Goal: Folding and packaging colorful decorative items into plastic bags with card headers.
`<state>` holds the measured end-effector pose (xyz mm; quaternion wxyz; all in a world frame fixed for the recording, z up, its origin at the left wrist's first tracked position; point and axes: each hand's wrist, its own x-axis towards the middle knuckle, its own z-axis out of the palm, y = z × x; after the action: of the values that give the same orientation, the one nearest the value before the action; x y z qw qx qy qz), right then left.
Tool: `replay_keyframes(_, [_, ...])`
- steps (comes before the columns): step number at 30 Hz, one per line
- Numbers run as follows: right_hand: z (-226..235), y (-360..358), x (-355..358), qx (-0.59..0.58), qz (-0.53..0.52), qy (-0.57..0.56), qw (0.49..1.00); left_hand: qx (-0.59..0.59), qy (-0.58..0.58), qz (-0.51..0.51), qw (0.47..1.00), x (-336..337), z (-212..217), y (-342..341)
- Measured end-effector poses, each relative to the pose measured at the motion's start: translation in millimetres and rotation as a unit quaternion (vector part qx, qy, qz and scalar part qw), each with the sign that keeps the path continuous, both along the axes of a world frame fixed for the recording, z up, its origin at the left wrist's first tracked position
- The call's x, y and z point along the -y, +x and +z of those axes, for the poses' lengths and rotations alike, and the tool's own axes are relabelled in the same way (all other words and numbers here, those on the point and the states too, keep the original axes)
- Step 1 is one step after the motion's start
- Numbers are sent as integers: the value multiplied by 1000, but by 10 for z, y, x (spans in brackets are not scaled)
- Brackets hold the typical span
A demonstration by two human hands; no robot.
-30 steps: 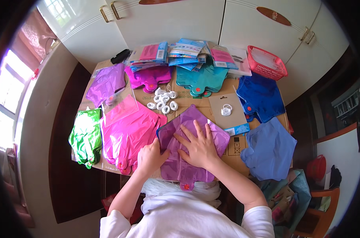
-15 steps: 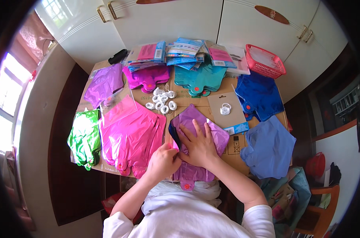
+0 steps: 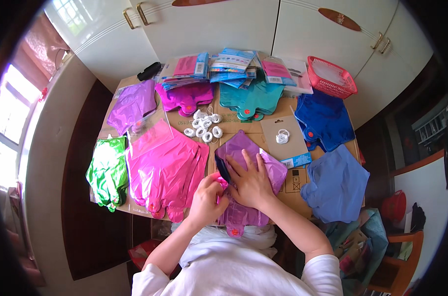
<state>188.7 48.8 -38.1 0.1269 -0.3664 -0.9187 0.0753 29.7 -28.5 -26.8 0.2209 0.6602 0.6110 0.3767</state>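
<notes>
In front of me a purple foil balloon (image 3: 239,144) lies flat, its tail with a red dot hanging at the table's near edge. My right hand (image 3: 252,183) presses on it with fingers spread. A dark blue layer shows at the balloon's left side. Close beside it, my left hand (image 3: 207,200) is closed, pinching a pink foil piece (image 3: 221,180) that pokes out above the fingers; most of that piece is hidden. Left of that hand lies a fanned stack of pink foil balloons (image 3: 164,170). White string coils (image 3: 200,126) are heaped behind.
Cardboard (image 3: 236,123) covers the table. Around its rim lie green (image 3: 108,170), magenta (image 3: 187,96), teal (image 3: 251,98), dark blue (image 3: 325,118) and pale blue balloons (image 3: 337,182). A backing card (image 3: 278,129) holds one coil. Packets (image 3: 231,66) and a pink basket (image 3: 332,79) stand at the back.
My left hand has turned slightly, and more of the pink foil shows at its fingertips. The right hand stays spread on the purple balloon. The whole view has shifted slightly.
</notes>
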Motion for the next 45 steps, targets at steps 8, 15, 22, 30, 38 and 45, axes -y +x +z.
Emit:
replay_keyframes(8, [-95,-61,-22,-59,45,-1,997,64,-110,126,984,-209,68,-193])
replay_keyframes(15, [-87,-99,-151,-78,73,47,993,-34,-129,135,982,-235,24,-287])
replay_keyframes(22, [-108,-110,-141,-81,62,60,993,-95,-173,131,971,-202,50,-324])
replay_keyframes(30, [-84,-103,-144,-20,54,22,998,-126,-181,87,971,-182,208,-253])
replay_keyframes(38, [-35,-83,-163,13,57,-13,998,-142,-8,4,990,-183,140,16])
replay_keyframes(45, [-163,-64,-207,-95,59,4,994,-123,36,8,992,-196,-57,95])
